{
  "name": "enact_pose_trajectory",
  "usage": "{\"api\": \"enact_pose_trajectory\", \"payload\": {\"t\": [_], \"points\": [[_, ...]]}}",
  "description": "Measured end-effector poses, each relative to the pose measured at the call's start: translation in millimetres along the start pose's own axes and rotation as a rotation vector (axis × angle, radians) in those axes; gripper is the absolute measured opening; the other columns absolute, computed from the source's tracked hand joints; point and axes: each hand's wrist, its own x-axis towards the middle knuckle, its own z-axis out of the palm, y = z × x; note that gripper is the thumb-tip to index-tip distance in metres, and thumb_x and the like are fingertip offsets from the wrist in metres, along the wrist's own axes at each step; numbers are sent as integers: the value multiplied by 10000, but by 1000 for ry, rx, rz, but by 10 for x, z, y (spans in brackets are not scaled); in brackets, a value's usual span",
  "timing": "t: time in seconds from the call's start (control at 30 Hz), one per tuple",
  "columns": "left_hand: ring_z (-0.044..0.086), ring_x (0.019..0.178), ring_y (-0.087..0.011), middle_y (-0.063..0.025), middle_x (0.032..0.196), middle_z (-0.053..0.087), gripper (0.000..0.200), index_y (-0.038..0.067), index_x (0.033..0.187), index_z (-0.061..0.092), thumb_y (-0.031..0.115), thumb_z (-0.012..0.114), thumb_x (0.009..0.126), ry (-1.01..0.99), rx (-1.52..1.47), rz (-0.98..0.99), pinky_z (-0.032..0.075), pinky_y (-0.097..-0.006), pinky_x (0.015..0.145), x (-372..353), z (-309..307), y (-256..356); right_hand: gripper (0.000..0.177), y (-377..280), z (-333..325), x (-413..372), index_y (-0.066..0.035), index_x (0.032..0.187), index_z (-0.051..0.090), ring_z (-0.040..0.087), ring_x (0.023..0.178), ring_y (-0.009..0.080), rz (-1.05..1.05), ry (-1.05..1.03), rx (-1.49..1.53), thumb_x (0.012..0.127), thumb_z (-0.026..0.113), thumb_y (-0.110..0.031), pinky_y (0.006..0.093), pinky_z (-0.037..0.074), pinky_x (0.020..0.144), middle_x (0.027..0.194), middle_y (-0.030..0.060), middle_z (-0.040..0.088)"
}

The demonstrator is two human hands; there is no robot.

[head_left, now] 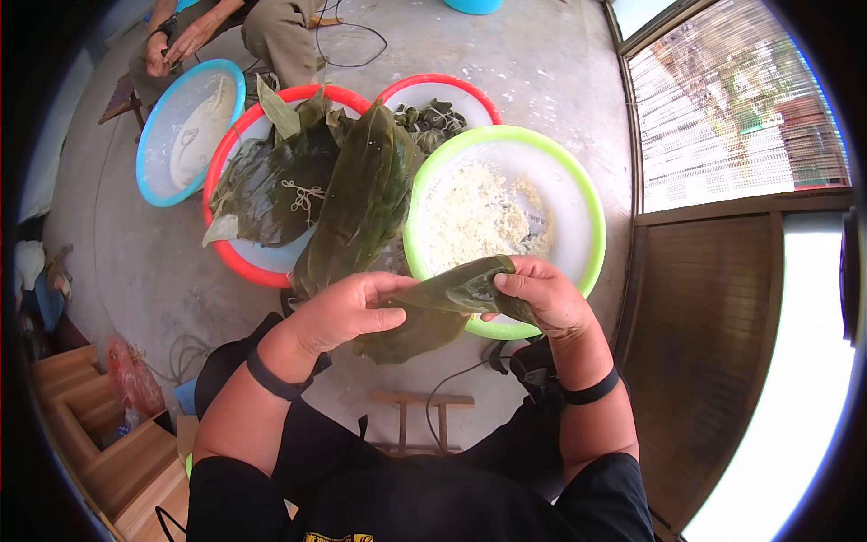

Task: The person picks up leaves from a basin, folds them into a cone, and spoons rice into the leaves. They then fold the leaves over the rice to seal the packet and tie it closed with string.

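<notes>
Between my two hands is a dark green leaf [447,291], partly folded, with its broad end hanging down in the middle. My right hand [542,294] grips its right end, thumb on top. My left hand [348,312] holds the other side, with the thumb and fingers around the leaf. Just beyond my right hand stands a green-rimmed basin [591,212] with white rice grains [479,212] inside. Large wet leaves [361,190] lie over a red-rimmed basin [217,244] to the left, with some white string [302,197] on them.
A second red-rimmed basin [483,95] holds wrapped leaf bundles [432,122]. A blue basin [149,181] with white contents stands at the far left, beside a seated person [280,41]. Wooden boxes [117,434] are at lower left, a small stool [424,398] between my legs.
</notes>
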Motion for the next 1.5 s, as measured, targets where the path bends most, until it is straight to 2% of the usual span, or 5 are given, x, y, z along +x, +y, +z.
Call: {"api": "enact_pose_trajectory", "payload": {"t": [0.47, 0.77, 1.17, 1.37, 1.5], "points": [[589, 793, -41, 7, 892, 699, 231, -54, 1068, 707, 152, 637, 990, 303, 437, 66, 484, -234, 711, 88, 52, -59, 244, -53, 90, 16, 85, 1124, 671, 682, 862, 176, 16, 50, -388, 1012, 544, -91, 333, 567, 794, 981, 102, 727], [619, 864, -72, -37, 938, 710, 231, -48, 1065, 710, 92, 561, 957, 553, -184, 177, 485, -237, 807, 249, -26, -255, 101, 484, 723, 181, -51, 885, 581, 639, 650, 259, -629, 114, -1791, 793, 615, -74, 386, 506, 544, 671, 66, 565], [658, 1016, -163, -110, 1102, 700, 306, -44, 1173, 648, 82, 445, 981, 416, -223, 141, 512, -319, 948, 250, -33, -280, 126, 722, 831, 197, -104, 770, 542, 597, 572, 201, -561, 67, -2015, 834, 623, -177, 357, 450, 488, 632, 16, 552], [645, 990, -133, -85, 1080, 693, 280, -25, 1158, 647, 74, 451, 984, 478, -302, 180, 509, -303, 922, 236, -82, -221, 194, 542, 809, 137, -82, 889, 608, 624, 622, 261, -670, -57, -1624, 816, 713, -227, 399, 472, 525, 695, 45, 611], [628, 1010, -124, -71, 1080, 684, 270, -16, 1148, 650, 74, 453, 986, 442, -285, 177, 495, -297, 932, 199, -70, -153, 459, 212, 639, 245, -68, 1149, 596, 647, 787, 289, -832, 360, -1559, 723, 767, -72, 402, 525, 662, 919, 97, 660]]}}
